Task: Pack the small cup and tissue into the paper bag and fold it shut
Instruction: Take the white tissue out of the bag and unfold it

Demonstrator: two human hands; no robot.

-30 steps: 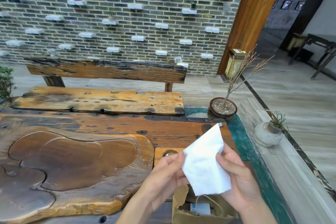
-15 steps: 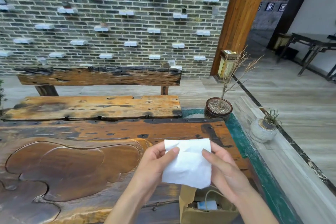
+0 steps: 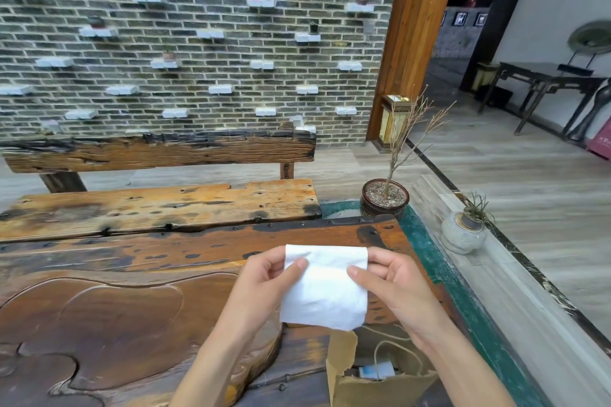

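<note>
Head view, nearest the lower edge: one brown paper bag (image 3: 370, 383) stands open on the desk (image 3: 115, 307), its torn front flap sticking up at the left and a thin cord handle looping over the mouth. Inside it a small pale blue-and-white object (image 3: 377, 371) shows; whether this is the cup cannot be told. Just above the bag's mouth, two bare hands hold one white tissue (image 3: 324, 287) between them. The left hand (image 3: 267, 281) pinches the tissue's upper left edge, thumb in front and fingers curled behind. The right hand (image 3: 393, 284) pinches the upper right edge the same way. The tissue is folded into a roughly square pad, soft and faintly crinkled, with a straight top edge and a ragged lower edge hanging free. The desk is dark carved wood with a raised, rounded relief at the left. Beyond it stands one rough wooden bench (image 3: 158, 205). To the far right of the desk are two potted plants: a dark round pot with a bare twiggy shrub (image 3: 385, 200) and a pale grey pot with a small green tuft (image 3: 463, 231). Farthest, a brick wall (image 3: 198, 43) carries many small white ledges.
</note>
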